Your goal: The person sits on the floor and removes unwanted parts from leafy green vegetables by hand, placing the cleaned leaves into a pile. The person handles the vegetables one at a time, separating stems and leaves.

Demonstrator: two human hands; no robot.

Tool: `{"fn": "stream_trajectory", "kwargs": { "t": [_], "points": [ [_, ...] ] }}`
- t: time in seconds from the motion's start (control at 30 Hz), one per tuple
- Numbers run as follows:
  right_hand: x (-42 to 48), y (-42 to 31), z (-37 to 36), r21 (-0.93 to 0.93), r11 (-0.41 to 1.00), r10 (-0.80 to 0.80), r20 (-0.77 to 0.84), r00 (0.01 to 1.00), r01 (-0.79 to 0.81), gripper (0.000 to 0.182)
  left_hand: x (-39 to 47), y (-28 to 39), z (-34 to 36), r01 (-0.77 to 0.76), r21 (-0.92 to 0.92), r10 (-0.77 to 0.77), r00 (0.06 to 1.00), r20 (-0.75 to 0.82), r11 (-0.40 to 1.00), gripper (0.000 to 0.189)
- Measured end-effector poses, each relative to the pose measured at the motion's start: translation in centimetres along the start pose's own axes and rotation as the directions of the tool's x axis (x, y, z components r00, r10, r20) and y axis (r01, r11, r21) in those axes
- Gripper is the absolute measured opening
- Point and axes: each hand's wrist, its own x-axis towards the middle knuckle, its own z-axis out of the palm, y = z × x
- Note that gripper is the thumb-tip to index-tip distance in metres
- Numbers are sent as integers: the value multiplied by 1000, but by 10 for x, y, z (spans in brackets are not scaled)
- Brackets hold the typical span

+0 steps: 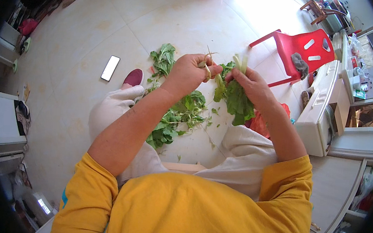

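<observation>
My left hand (191, 71) is raised above the floor, its fingers closed on pale, stringy plant roots (209, 60). Just to the right, my right hand (253, 85) grips a bunch of leafy greens (239, 102), with the pale stems pointing up and the broad leaves hanging down. The two hands are apart. Below them, a pile of leafy greens (187, 108) lies on the tiled floor between my legs. Another bunch of greens (164, 58) is on the floor beyond my left forearm. More greens show between the hands, partly hidden. Leaf scraps are scattered near the pile.
A phone (110, 68) lies on the floor at left, near my shoe (134, 77). At right stand a red plastic chair (305, 48) with a grey cloth on it and a white cabinet (317, 107). A red plastic bag (261, 122) is beside my right leg.
</observation>
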Motion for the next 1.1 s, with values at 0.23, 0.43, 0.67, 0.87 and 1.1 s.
{"fn": "stream_trajectory", "kwargs": {
  "t": [0.23, 0.43, 0.67, 0.87, 1.1],
  "points": [
    [-5, -16, 28, 260, 961, 51, 176, 983, -96, 34, -1, -1, 3, -92, 33, 92, 996, -12, 995, 21],
    [4, -6, 18, 168, 985, -4, 197, 980, -29, 29, -8, 7, 1, -124, 207, 129, 992, -12, 970, 20],
    [5, -11, 16, 176, 984, -63, 252, 966, 18, 30, -7, 8, -2, 127, -226, -124, 992, 29, 966, 29],
    [8, -3, 18, 177, 984, -47, 173, 984, 15, 23, -9, 8, 5, 272, -556, -250, 961, 118, 786, 34],
    [9, -8, 28, 24, 993, -113, -61, 992, 115, 17, -11, 3, 17, 95, -456, -133, 990, -52, 885, 34]
  ]
}}
